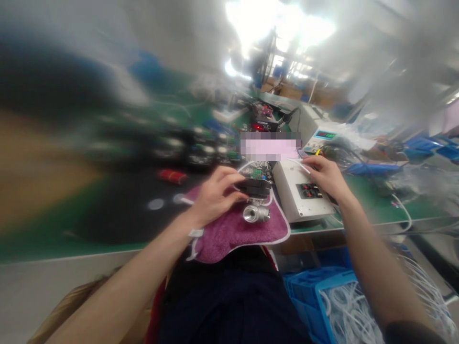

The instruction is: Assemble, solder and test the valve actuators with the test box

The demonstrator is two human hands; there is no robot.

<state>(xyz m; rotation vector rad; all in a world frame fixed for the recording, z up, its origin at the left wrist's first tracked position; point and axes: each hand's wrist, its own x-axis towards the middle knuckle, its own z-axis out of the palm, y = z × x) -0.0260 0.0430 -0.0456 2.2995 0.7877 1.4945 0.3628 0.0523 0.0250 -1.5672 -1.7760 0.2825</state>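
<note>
Valve (256, 213), metal with a black box (255, 186) on top, lies on a purple towel (233, 234) at the bench (107, 229) edge. Left hand (215, 196) pinches the black box from 9 o'clock. At 2 o'clock, right hand (324, 174) rests on a white box (304, 200), pinching a white wire (297, 164).

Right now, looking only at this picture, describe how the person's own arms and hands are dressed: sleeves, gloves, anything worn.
The left hand and right hand are ungloved; no ring or watch shows, though the picture is blurred. Both forearms are uncovered. A dark sleeve edge shows high on the right arm. A small white band or tag sits at the left wrist.
</note>
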